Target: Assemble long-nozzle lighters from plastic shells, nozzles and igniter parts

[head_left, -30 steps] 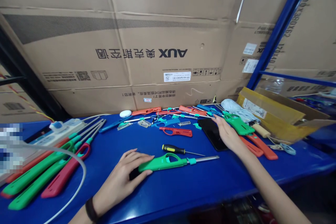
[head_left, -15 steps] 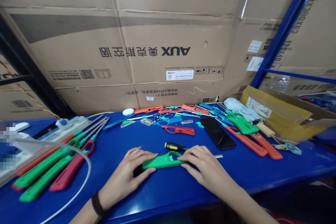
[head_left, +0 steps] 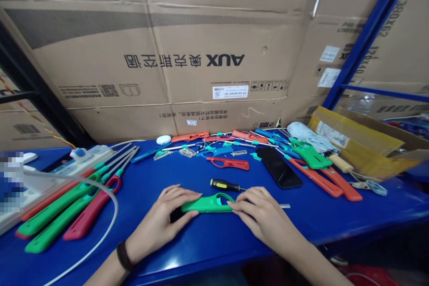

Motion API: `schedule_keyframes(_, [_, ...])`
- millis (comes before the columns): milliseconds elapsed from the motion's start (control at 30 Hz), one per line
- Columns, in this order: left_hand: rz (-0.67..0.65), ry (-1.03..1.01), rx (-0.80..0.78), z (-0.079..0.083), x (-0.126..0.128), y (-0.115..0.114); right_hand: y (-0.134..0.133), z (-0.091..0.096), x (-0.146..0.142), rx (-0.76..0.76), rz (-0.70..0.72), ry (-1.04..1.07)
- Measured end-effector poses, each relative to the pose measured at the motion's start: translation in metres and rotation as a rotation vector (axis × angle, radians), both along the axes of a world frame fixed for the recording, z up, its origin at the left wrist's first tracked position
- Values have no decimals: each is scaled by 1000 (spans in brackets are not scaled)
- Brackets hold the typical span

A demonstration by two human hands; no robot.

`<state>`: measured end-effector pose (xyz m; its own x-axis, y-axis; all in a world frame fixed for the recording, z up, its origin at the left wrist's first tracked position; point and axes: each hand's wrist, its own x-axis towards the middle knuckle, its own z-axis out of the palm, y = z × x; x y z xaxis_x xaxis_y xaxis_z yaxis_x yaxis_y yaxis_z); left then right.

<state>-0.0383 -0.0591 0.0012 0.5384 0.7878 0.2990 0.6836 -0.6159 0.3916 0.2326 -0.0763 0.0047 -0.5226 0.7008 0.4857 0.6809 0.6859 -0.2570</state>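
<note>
A green gas lighter (head_left: 208, 204) lies lengthwise between my two hands, low over the blue tabletop. My left hand (head_left: 170, 209) is closed on its handle end, thumb below and fingers above. At the other end, by the trigger loop, my right hand (head_left: 259, 212) pinches the lighter; its fingers cover the nozzle's base. The metal tip (head_left: 284, 206) shows past the right hand. Just behind the lighter lies a black and yellow screwdriver (head_left: 224, 185), its shaft partly hidden by the right hand. Farther back is a red lighter shell half (head_left: 231, 164).
Several finished-looking lighters (head_left: 63, 208) lie at the left beside a white power strip (head_left: 83, 161) and a looping white cable (head_left: 114, 214). A black phone (head_left: 279, 167), orange lighters (head_left: 317, 178) and a yellow-taped box (head_left: 355, 143) occupy the right. Loose lighter parts line the cardboard (head_left: 187, 98).
The right fingers have shifted slightly along the lighter's nozzle end, and more of the screwdriver's shaft shows. The left hand keeps its hold. The camera view has tilted a little.
</note>
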Motion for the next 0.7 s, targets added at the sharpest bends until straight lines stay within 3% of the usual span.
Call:
schedule_keyframes(300, [-3, 31, -54, 3, -1, 4, -7, -18, 1, 92, -18, -39])
schedule_keyframes(533, [-14, 63, 11, 3, -3, 2, -15, -4, 14, 15, -46, -20])
schedule_keyframes(600, [-17, 76, 31, 2, -4, 2, -9, -4, 36, 13, -147, 54])
schedule_keyframes(700, [-10, 88, 53, 2, -5, 3, 11, -8, 86, -54, -532, 293])
